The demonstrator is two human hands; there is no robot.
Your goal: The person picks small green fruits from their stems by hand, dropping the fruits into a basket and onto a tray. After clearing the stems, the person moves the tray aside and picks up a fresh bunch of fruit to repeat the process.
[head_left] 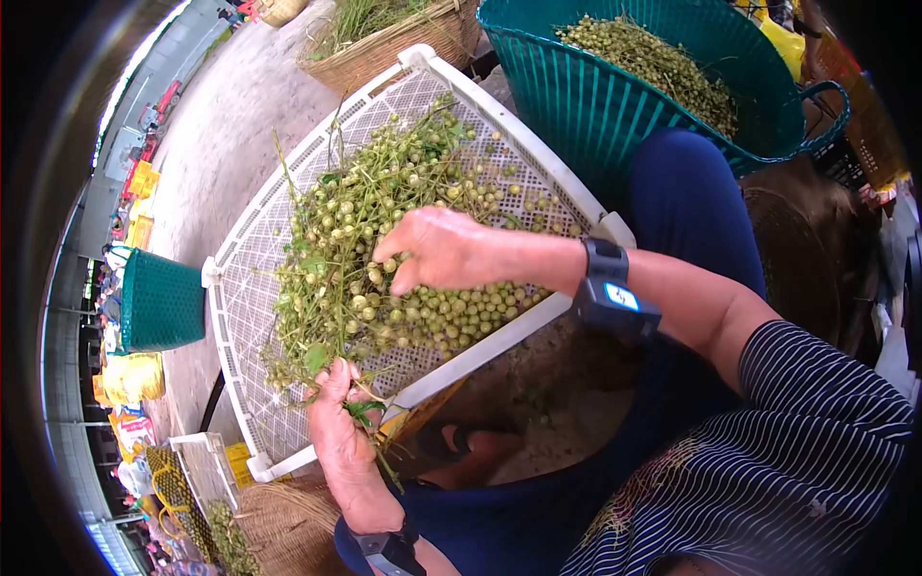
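A heap of small round green berries on leafy stems (331,226) lies on a white mesh tray (252,288). Loose berries (471,312) gather along the tray's near right side. At the tray's near edge, my left hand (341,427) is closed round a bunch of green stems, whose cut ends and leaves stick out past the fingers. My right hand (442,250) hovers over or touches the middle of the heap. Its thumb and forefinger are apart, with nothing visible between them; the other fingers are curled and partly hidden.
A teal woven basket (586,91) with more berries stands at the upper right, beside my knee. Behind the tray is a wicker basket (384,53) of green stems. A green bucket (161,302) stands left of the tray. More baskets and crates lie at lower left.
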